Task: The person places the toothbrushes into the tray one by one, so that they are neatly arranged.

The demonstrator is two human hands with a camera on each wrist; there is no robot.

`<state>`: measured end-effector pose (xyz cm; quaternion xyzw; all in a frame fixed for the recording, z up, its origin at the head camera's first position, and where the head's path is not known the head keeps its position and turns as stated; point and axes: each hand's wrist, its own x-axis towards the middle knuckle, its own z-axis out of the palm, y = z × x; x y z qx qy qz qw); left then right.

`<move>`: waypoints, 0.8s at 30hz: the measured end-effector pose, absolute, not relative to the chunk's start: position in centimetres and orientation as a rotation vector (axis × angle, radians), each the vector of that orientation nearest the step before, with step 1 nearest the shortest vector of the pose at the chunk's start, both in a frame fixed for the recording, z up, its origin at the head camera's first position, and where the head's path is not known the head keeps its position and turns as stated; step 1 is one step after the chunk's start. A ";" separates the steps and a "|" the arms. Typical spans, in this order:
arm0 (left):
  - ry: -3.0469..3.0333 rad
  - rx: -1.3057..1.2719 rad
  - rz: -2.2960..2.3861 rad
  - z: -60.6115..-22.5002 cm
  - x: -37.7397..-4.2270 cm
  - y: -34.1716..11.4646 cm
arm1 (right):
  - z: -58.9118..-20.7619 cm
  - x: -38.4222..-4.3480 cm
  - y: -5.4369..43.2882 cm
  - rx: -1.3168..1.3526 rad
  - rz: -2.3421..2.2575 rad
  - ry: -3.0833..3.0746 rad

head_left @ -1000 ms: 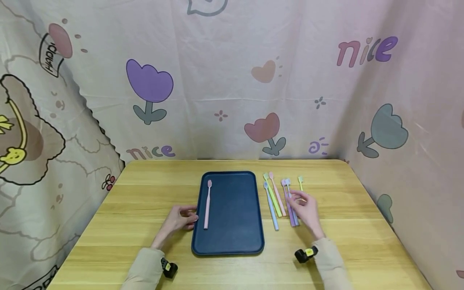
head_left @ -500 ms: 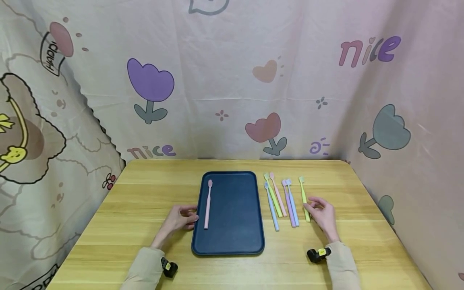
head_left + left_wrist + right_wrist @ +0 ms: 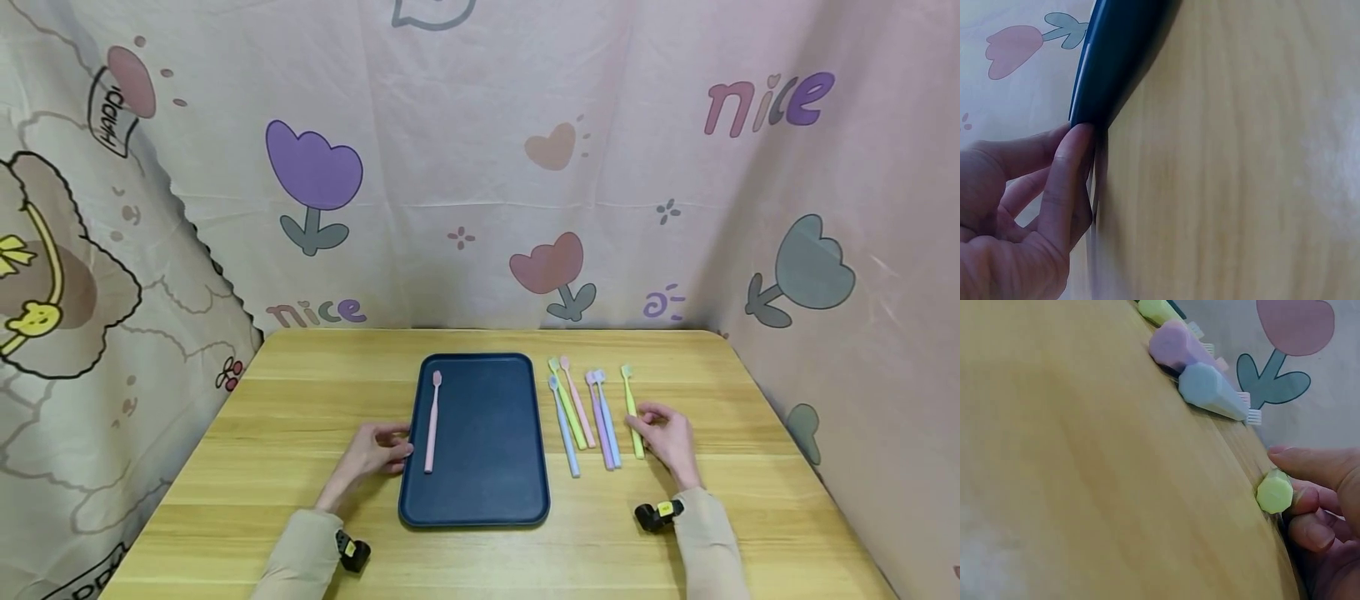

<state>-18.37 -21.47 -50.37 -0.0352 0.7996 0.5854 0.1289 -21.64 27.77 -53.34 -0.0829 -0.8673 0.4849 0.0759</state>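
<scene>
My left hand (image 3: 378,450) holds the left edge of a dark blue tray (image 3: 487,500) with thumb and forefinger, as the left wrist view shows. A pink toothbrush (image 3: 432,425) lies lengthwise on the tray's left side. My right hand (image 3: 667,437) pinches the yellow-green toothbrush (image 3: 1275,492) farthest right, which lies on the table with its head pointing away. Left of it lie a purple toothbrush (image 3: 597,417) and a blue one (image 3: 609,425), side by side. Nearer the tray are another blue toothbrush (image 3: 565,433), another yellow-green one (image 3: 572,408) and a pink one (image 3: 580,404).
The wooden table (image 3: 300,383) carries the tray and the toothbrushes. A printed curtain (image 3: 450,167) hangs behind it and along both sides. Each wrist wears a small black camera, one by the left sleeve (image 3: 300,550) and one by the right sleeve (image 3: 708,533).
My right hand has moved right from above the purple and blue toothbrushes to the yellow-green toothbrush at the far right. The left hand has stayed at the tray's edge.
</scene>
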 end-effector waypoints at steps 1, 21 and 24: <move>2.327 -0.101 1.701 -50.4 -18.4 -21.5 | -53.3 -21.7 27.8 -0.248 1.447 -2.613; 2.330 -0.107 1.701 -50.3 -18.3 -21.4 | -53.5 -21.9 27.5 -0.299 1.207 -2.666; 2.332 -0.104 1.698 -50.4 -18.3 -21.4 | -53.5 -21.7 27.3 -0.306 1.202 -2.669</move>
